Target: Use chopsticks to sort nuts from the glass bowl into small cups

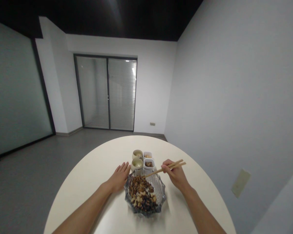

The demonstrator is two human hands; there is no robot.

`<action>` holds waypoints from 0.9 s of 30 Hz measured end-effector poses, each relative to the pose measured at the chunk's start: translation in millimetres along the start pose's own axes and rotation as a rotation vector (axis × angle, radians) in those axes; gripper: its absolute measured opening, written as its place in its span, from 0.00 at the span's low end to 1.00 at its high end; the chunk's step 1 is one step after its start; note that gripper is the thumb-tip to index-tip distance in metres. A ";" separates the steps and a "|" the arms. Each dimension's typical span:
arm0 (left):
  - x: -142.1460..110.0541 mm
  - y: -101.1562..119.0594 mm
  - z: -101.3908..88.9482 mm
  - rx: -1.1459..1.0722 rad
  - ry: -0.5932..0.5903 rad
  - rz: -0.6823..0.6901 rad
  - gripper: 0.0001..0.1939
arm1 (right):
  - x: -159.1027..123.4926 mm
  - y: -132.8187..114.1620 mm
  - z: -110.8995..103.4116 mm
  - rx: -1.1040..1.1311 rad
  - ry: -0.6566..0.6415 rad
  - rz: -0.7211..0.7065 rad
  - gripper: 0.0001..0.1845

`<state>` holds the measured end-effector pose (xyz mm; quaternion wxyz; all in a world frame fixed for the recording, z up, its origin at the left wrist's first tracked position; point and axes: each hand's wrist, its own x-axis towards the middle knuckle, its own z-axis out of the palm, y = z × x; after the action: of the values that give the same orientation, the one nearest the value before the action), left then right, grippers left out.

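My left hand (119,177) lies palm down on the table with its fingers spread, holding nothing, just left of a faceted glass bowl (160,190). The bowl holds a heap of mixed nuts and dark fried food (142,194). My right hand (174,174) grips a pair of wooden chopsticks (164,168), whose tips reach over the bowl's far rim toward the food. Beyond the bowl stand two round cream cups (137,159) and two small square white dishes (148,159) holding brownish food. My left fingertips are close to the nearer cup.
The bowl and dishes stand on a round white table (107,169). Beyond it lie a grey floor (39,172), a glass door with blinds (107,92) and a frosted glass wall (14,87). A white wall (222,97) runs along the right.
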<state>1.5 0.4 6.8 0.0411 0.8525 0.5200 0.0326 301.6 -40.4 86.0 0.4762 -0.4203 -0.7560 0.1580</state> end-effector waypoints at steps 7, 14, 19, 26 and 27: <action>0.3 0.6 0.5 -0.003 -0.001 -0.005 0.32 | -0.5 -3.7 0.3 -0.005 -0.029 -0.006 0.17; -1.7 1.6 -2.2 -0.010 -0.004 -0.006 0.31 | 1.4 -6.7 -3.5 0.027 0.046 -0.002 0.19; -1.9 1.4 -2.0 0.011 -0.020 -0.009 0.32 | 2.1 -3.7 -4.4 0.088 0.120 0.009 0.19; -1.3 1.0 -1.5 -0.020 -0.005 -0.010 0.31 | 2.2 2.3 -6.7 0.127 0.295 0.039 0.19; -1.4 1.2 -2.0 -0.019 -0.009 -0.010 0.31 | 2.1 3.9 -7.2 0.122 0.325 0.049 0.19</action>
<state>1.7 -1.2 8.9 0.0516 0.8495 0.5240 0.0333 309.2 -37.6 88.4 0.6129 -0.4290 -0.6475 0.1451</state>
